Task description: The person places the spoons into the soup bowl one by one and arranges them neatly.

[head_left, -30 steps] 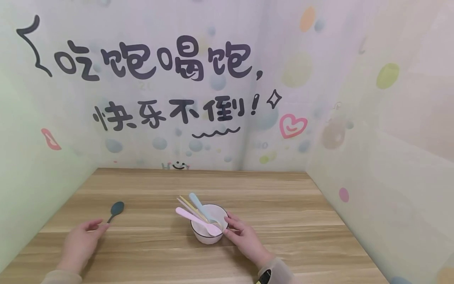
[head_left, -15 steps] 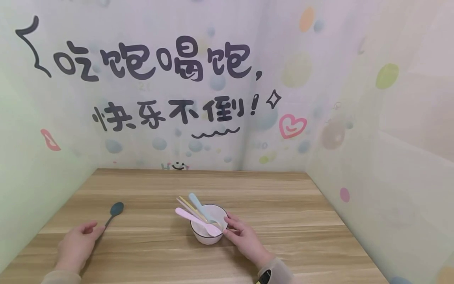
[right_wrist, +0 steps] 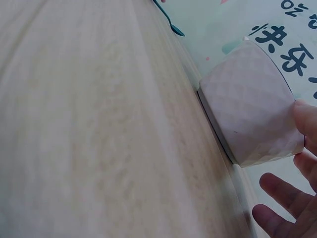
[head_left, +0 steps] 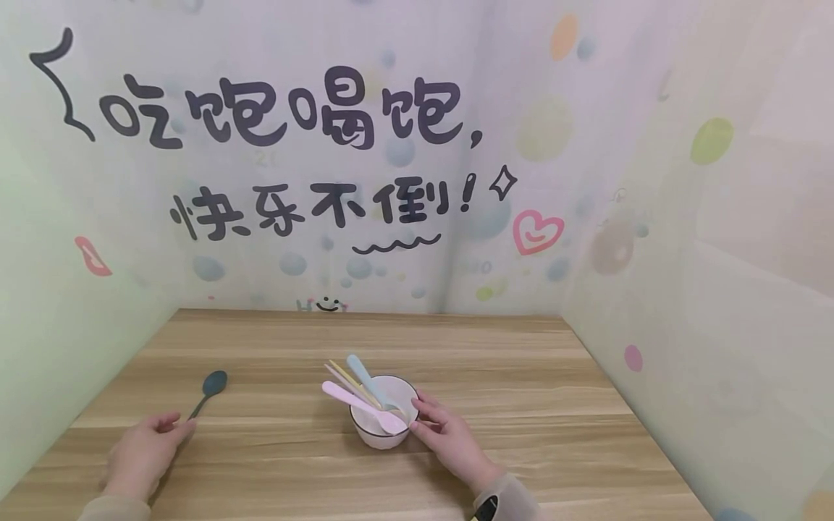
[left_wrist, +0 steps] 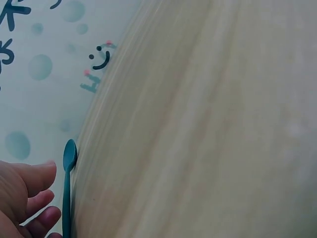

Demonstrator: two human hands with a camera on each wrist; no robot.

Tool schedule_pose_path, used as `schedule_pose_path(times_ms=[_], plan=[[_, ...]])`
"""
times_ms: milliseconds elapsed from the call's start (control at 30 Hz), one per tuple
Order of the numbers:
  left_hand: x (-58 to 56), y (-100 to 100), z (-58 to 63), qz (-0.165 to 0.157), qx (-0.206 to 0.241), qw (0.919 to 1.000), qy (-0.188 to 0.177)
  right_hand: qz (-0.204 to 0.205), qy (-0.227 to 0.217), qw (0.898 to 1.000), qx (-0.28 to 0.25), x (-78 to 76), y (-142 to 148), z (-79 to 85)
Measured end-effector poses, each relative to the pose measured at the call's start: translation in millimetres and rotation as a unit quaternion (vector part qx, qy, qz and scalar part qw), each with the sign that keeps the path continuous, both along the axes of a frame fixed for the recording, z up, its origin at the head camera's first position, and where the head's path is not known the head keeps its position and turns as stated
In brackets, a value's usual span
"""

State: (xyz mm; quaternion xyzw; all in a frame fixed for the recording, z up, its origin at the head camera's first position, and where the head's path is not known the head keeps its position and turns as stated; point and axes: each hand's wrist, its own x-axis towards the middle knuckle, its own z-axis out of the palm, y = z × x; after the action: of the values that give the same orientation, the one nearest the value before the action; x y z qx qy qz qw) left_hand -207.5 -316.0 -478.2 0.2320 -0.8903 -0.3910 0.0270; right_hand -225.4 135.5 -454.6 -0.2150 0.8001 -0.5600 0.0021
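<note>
A dark teal spoon lies on the table at the left, its bowl end pointing away. My left hand is beside its handle, thumb overlapping it in the head view. In the left wrist view the teal spoon stands just past the loosely bent fingers, not enclosed by them. My right hand holds the dark-rimmed white bowl by its right rim, between thumb and index finger. Inside lean a pink spoon, a light blue-handled utensil and thin yellow and pinkish sticks. The right wrist view shows the bowl's faceted outside.
The wood-grain table meets a back wall printed with dark lettering and bubbles. Pale side walls border it left and right. A dark watch sits on the right wrist.
My left hand has drawn back slightly along the spoon's handle, so more of the handle shows. The spoon, the bowl and the right hand stay in place.
</note>
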Motion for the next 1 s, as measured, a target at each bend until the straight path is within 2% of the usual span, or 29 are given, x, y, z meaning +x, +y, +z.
schedule_pose_path(times_ms=[100,333,600,1000], plan=[[-0.2,0.1,-0.9,-0.002,-0.008,1.0000,-0.004,-0.001,0.000,1.000,0.000,0.1,-0.2,0.3],[-1.3,0.7,-5.3,0.017,-0.022,0.9996,-0.006,-0.001,0.000,1.000,0.002,0.5,-0.6,1.3],[-1.8,-0.4,-9.3,0.010,-0.038,0.9992,-0.002,0.000,-0.004,1.000,0.000,1.5,-0.9,2.5],[-3.2,-0.9,-8.1,-0.008,-0.035,0.9993,-0.007,-0.003,0.004,1.000,0.001,1.4,-1.2,2.5]])
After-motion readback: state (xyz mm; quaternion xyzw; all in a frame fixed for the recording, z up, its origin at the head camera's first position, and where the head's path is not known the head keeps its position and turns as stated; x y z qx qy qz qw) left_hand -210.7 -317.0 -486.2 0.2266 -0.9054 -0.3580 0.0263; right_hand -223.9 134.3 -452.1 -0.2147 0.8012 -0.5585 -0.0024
